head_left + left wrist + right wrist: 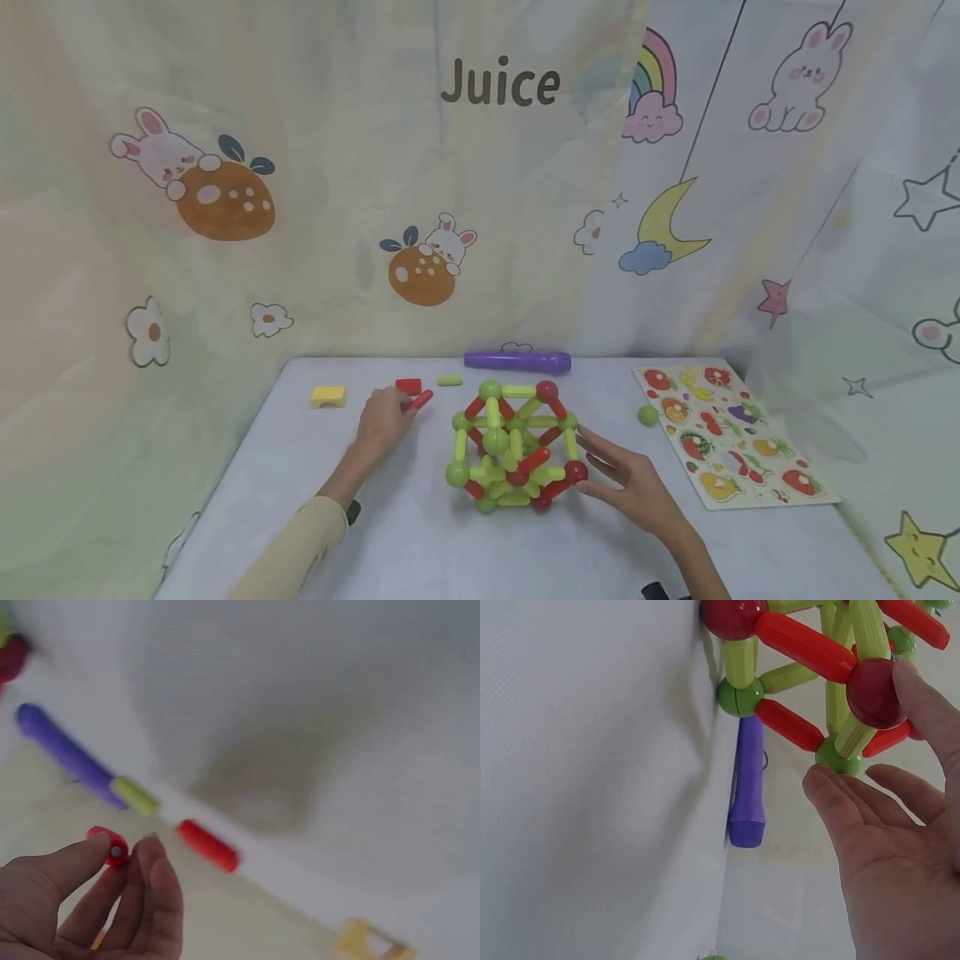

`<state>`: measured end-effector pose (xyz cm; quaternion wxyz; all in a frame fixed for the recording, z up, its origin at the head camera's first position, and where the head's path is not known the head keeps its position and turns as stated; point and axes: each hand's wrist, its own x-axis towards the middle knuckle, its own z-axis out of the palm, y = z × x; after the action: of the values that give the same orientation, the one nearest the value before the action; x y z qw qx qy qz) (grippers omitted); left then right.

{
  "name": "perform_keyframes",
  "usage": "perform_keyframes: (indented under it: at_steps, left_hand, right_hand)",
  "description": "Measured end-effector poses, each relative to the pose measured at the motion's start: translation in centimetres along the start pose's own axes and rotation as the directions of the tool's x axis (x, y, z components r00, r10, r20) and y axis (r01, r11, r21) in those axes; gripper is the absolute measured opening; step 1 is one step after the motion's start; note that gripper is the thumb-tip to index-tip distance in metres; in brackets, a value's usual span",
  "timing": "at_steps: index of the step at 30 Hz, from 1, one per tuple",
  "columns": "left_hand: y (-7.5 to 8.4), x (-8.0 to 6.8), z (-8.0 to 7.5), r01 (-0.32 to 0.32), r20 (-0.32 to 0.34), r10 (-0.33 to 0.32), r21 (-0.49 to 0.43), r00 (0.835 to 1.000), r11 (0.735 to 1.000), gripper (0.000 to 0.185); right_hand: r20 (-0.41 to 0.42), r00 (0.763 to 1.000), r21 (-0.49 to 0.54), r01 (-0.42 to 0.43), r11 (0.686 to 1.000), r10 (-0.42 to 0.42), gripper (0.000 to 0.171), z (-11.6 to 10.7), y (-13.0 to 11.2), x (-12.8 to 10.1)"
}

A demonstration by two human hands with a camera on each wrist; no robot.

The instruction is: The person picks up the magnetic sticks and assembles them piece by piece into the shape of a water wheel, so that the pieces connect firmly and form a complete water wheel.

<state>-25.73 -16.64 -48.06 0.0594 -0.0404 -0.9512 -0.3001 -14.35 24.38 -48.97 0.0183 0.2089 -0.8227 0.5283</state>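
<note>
Left grip [384, 419] pinching red rod [417, 402], left of lattice [513, 446], mid-surface [420, 533]. Right grip [626, 479] spread, fingertips [832, 784] touching lattice right side. Purple stick [517, 361] at far edge. Puzzle board [731, 433] at right edge. Near surface open.

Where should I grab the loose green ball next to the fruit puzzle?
Pinch the green ball across its middle, coming from above. It is round and sits alone on the table, with bare cloth on every side. The fruit puzzle lies just to its right, so a sideways grip might bump it.
</note>
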Motion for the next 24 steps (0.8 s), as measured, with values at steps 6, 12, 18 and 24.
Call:
perform_keyframes:
  at_steps: [6,12,18,24]
  left_hand:
    - [6.0,-4.1,-3.7,-0.046,-0.031,0.043,-0.104,0.999,0.993,0.023]
    - [11.9,-7.5,-6.5,-0.2,-0.112,0.188,-0.114,0.976,0.973,0.015]
    - [16.2,-9.6,-6.4,-0.291,-0.117,0.28,-0.084,0.953,0.953,0.018]
    - [19.0,-9.7,-4.6,-0.36,-0.108,0.355,-0.034,0.929,0.932,0.012]
  right_hand:
    - [-0.007,1.0,-0.016,0.012,1.0,-0.012,0.079,-0.3,0.1,-0.2]
    - [-0.017,0.999,-0.02,0.037,0.999,-0.037,0.079,-0.4,0.2,-0.2]
    - [-0.005,0.999,-0.007,0.047,0.999,-0.047,0.079,-0.3,0.1,-0.2]
    - [0.006,0.998,0.006,0.065,0.998,-0.065,0.078,-0.1,0.0,-0.1]
